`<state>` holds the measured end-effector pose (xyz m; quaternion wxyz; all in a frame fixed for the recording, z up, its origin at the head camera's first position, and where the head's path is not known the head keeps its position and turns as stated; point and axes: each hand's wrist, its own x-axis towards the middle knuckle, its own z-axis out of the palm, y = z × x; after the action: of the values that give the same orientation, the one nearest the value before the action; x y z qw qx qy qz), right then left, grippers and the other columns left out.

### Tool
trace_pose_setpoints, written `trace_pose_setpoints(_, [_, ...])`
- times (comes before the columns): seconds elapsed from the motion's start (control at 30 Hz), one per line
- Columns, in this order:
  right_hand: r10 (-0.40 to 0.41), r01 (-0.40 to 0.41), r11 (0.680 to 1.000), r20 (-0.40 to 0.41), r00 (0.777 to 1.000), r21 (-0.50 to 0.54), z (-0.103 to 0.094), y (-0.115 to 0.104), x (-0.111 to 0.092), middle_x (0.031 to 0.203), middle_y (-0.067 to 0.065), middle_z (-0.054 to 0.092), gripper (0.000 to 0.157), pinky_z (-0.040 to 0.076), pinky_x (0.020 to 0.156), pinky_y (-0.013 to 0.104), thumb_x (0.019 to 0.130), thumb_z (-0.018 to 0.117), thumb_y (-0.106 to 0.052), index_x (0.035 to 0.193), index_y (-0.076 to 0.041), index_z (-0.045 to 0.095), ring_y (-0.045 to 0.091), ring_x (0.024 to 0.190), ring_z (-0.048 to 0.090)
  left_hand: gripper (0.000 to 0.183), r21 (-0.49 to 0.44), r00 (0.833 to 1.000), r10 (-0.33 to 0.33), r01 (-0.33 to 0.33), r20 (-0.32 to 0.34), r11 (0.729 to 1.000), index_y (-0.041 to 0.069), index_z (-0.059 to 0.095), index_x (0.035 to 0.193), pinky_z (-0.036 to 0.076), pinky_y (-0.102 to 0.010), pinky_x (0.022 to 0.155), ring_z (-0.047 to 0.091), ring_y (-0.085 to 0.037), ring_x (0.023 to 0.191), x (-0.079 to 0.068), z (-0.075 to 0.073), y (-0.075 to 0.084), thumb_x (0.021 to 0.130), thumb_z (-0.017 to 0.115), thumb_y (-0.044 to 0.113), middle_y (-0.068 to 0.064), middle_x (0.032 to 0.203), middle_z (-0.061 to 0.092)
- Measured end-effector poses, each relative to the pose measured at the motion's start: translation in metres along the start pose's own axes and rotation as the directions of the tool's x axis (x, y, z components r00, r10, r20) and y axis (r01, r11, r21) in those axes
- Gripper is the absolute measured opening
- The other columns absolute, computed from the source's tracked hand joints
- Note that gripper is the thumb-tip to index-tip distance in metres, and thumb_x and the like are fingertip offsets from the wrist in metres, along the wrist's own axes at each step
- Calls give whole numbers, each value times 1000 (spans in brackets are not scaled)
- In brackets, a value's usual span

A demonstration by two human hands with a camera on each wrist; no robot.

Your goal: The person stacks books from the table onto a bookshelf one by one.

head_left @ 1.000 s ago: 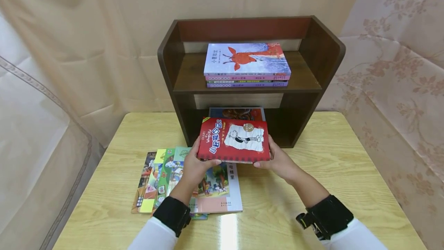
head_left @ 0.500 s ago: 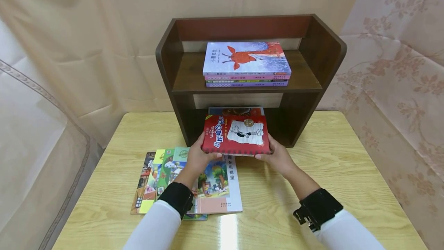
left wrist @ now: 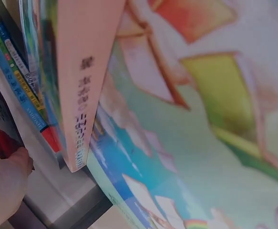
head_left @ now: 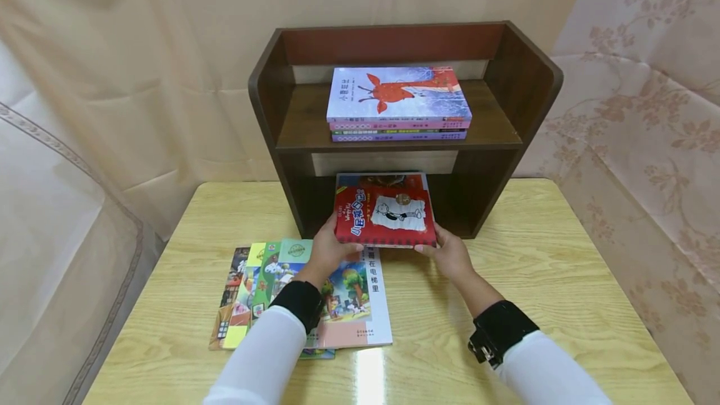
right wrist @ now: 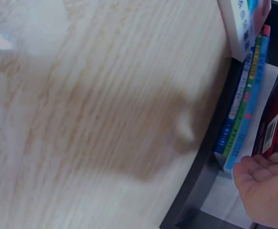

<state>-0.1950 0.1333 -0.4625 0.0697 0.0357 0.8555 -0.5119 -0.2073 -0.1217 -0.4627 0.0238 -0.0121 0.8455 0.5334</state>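
In the head view both hands hold a thick red book [head_left: 388, 220] with a cartoon figure on its cover, at the mouth of the shelf's lower compartment. My left hand [head_left: 326, 252] grips its left side, thumb over the near edge. My right hand [head_left: 452, 258] grips the right side likewise. Beneath the red book lies a dark-covered book [head_left: 382, 180], mostly covered. In the right wrist view, blue and green spines of thin books [right wrist: 246, 102] show under it, and my right hand [right wrist: 265, 191] is at the red book's corner.
The brown two-tier bookshelf [head_left: 531, 89] stands at the table's back. Its upper tier bears a stack of books [head_left: 394, 95] topped by a deer cover. Several overlapping picture books [head_left: 351, 305] lie on the wooden table [head_left: 534, 280], under my left forearm. Draped cloth [head_left: 225, 80] hangs behind.
Both hands have carried the red book forward and slightly right, farther into the lower compartment and lower. It now covers more of the space there. The other books have stayed put.
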Motion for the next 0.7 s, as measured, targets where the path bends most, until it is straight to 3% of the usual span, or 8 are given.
trace_pose_setpoints(0.3, [10,-12,1000,-81,997,-16,11,6,3,137,23,49,64,37,108,49,88,71,-13,143,4,41,37,133,41,81,-7,1000,2,-2,22,1000,8,32,149,41,-46,106,49,-30,124,4,6,-8,81,76,3,-16,139,51])
trace_pose_setpoints(0.57, [57,-85,987,-198,979,-138,20,6,6,125,23,60,60,47,93,47,86,74,-26,134,4,53,36,119,55,70,58,999,8,-6,-39,998,6,38,144,35,-47,110,47,-29,129,6,14,-12,84,74,8,-15,139,48])
trace_pose_setpoints(0.7, [47,-92,981,-247,968,-170,26,7,10,125,22,60,57,46,93,49,85,75,-26,131,2,57,37,120,55,63,114,996,-3,13,-88,993,7,42,141,37,-46,109,50,-28,126,7,19,-10,86,72,9,-13,137,50])
